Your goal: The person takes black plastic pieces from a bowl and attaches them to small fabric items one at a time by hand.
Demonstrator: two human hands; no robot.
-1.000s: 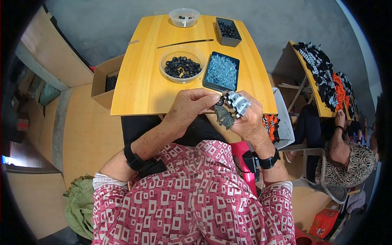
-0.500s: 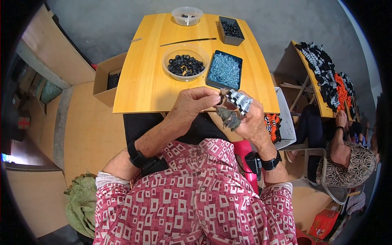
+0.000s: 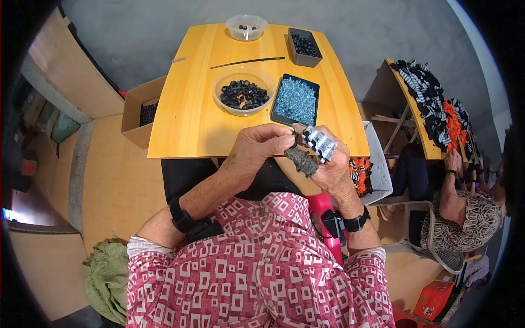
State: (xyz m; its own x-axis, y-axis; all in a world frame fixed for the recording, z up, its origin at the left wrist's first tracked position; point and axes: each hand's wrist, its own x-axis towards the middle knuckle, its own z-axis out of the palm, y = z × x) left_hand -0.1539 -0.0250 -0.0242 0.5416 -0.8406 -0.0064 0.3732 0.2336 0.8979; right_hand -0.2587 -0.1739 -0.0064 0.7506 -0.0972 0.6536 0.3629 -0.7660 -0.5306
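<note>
Just over the table's near edge, my right hand [image 3: 334,167] is closed around a small black-and-white striped piece [image 3: 320,143], fabric by its look. A dark grey-green fuzzy piece [image 3: 301,162] hangs below it, between the two hands. My left hand [image 3: 256,146] pinches with thumb and forefinger at the striped piece's left end, on a small dark bit too hidden to name. Beyond the hands stand a clear round bowl [image 3: 244,113] of black ring-shaped beads and a black tray [image 3: 280,120] of pale blue, see-through beads.
Farther back on the yellow table [image 3: 186,126] are a thin dark strip [image 3: 248,62], a small clear bowl [image 3: 246,36] and a grey box [image 3: 306,61] of black pieces. A cardboard box [image 3: 136,128] stands left, a white bin [image 3: 381,180] right. Another person [image 3: 465,218] sits at a side table.
The view has shifted slightly. Both hands keep nearly the same grip, and the fuzzy piece has turned a little between them.
</note>
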